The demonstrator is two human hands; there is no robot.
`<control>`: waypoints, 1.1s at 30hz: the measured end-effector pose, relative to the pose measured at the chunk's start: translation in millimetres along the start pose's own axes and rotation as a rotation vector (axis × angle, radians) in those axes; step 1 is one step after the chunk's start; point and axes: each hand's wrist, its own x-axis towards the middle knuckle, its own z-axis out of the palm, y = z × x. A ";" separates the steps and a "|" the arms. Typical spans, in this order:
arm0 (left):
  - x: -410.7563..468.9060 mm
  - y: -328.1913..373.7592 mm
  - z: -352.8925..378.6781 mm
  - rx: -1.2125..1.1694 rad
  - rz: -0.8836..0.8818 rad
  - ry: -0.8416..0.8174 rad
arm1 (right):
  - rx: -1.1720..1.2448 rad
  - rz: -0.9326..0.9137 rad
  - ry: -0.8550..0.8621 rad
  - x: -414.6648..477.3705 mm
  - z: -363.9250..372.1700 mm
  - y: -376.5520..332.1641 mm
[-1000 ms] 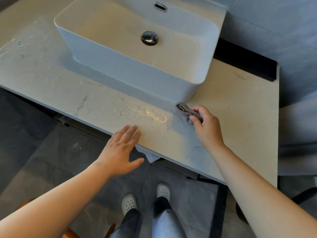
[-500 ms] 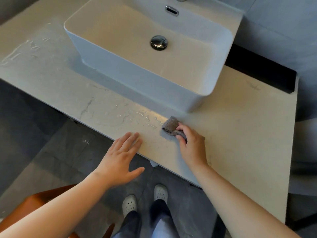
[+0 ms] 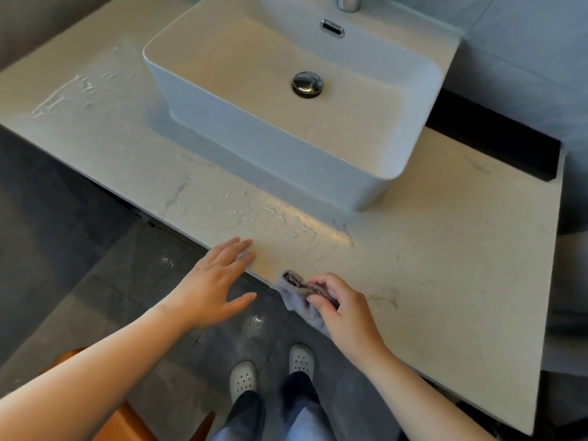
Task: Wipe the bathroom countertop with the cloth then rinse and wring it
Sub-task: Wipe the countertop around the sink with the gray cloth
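Bunching a small grey cloth [image 3: 294, 296] at the very front edge of the bench [image 3: 445, 249], the person's right hand [image 3: 345, 310] has its fingers [image 3: 319, 285] curled down and clamped on the fabric. Part of the cloth hangs past the lip, over the floor. My guess is that the wad sits there because a stroke ends at the edge, so whatever it gathers goes off the stone rather than back across it.

The left hand [image 3: 216, 281] lies flat just beside it, fingers straight and slightly apart, tips on the bench edge and palm out over the floor, gripping nothing. It looks like a brace for leaning in.

Wet streaks [image 3: 270, 214] glisten between the hands and the white basin [image 3: 286, 148], and more show at the far left. I judge the wiping unfinished, with rinsing and wringing not yet begun.

The faucet [image 3: 348, 3] is cut off by the top of the view, only its base showing. How much cloth lies under the right palm I cannot tell, and whatever sits beneath the bench is lost in shadow.
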 end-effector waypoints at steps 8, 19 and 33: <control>1.1 -10.7 1.5 0.102 -0.252 0.001 | -0.190 -0.164 0.347 76.6 -45.8 -4.6; 2.2 -17.2 -1.8 0.069 -0.251 -0.011 | -0.274 -0.139 0.294 98.9 -1.6 12.8; 3.5 -15.7 -11.6 0.126 -0.258 -0.097 | 0.005 -0.017 -0.022 18.1 33.9 -7.1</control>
